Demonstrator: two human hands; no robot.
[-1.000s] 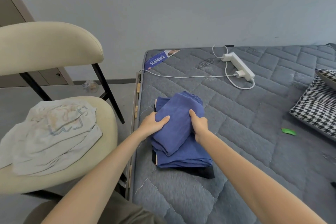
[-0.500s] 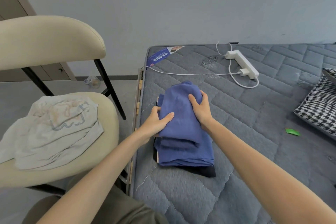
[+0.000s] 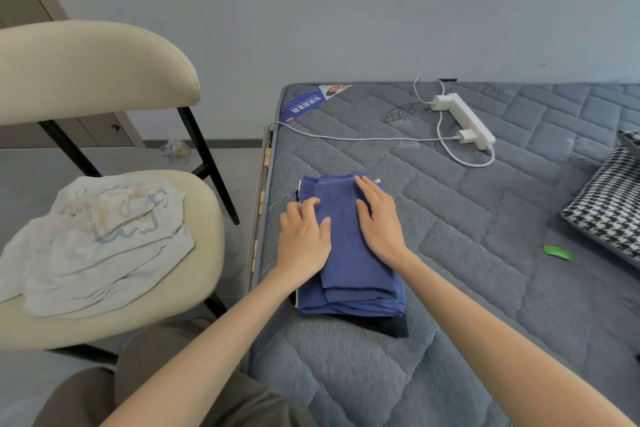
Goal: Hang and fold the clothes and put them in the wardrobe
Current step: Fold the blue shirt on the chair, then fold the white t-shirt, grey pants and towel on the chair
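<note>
Head view: the left hand (image 3: 304, 239) and right hand (image 3: 379, 218) lie flat, fingers straight, pressing on the blue stack (image 3: 349, 274) at the mattress (image 3: 450, 288) edge. A dark garment (image 3: 391, 326) beneath is mostly hidden. A pale shirt (image 3: 93, 239) lies on the chair (image 3: 204, 253). The pillow (image 3: 613, 208) is cut off at right.

A single wide-angle view is taken from the wearer's head, angled forward and down; the bed (image 3: 467, 253) is seen close below at right, a chair (image 3: 86, 73) close at left, and the upper part is filled by the wall (image 3: 346, 10)
</note>
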